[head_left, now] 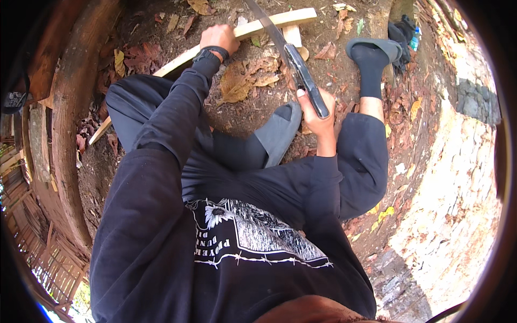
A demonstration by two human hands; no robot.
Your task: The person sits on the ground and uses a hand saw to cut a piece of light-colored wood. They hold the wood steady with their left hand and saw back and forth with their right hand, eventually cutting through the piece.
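My left hand [219, 39] is closed round a long, pale wooden strip [274, 21], which slants from beside my left knee up to the far middle. In my right hand [319, 112] is the dark handle of a handsaw [306, 81]. Its grey blade lies across the strip, to the right of my left hand, and runs out past the top edge of the view. A short pale wood block [292, 35] sits under the strip near its right end. Where the blade meets the strip, I cannot tell whether there is a cut.
I sit on bare soil scattered with dry leaves [237, 83]. My feet wear grey slippers [285, 132]. A long timber beam [72, 118] curves along the left. At the far right are a black cloth bundle [401, 40] and a small blue-capped bottle [414, 40].
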